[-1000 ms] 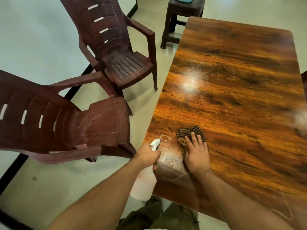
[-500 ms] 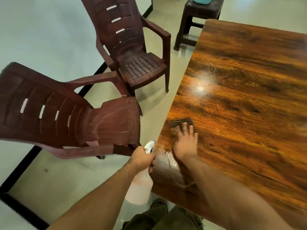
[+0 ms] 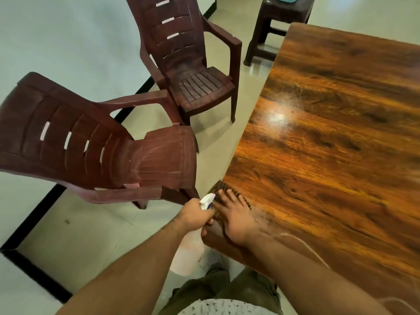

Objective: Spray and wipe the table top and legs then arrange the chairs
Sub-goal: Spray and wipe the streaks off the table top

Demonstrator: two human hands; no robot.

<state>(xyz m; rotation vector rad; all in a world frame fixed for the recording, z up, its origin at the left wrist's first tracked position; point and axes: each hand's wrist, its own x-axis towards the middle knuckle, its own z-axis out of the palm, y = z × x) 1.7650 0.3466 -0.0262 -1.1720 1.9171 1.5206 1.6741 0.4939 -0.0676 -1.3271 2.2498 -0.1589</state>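
Right hand [image 3: 236,220] pressed flat, fingers spread, on a dark ribbed cloth [image 3: 221,189] at the near left edge of the glossy wood-grain table [image 3: 329,155]; left hand [image 3: 193,213] just beside it, off the edge, closed round the neck of a pale translucent spray bottle [image 3: 187,251]. Could slide the cloth off the edge, or knock the nozzle against the rim. Beyond the bottle hand, apart from the table: two moulded maroon plastic chairs, near chair [image 3: 95,153] and far chair [image 3: 188,64], slatted, not yet arranged.
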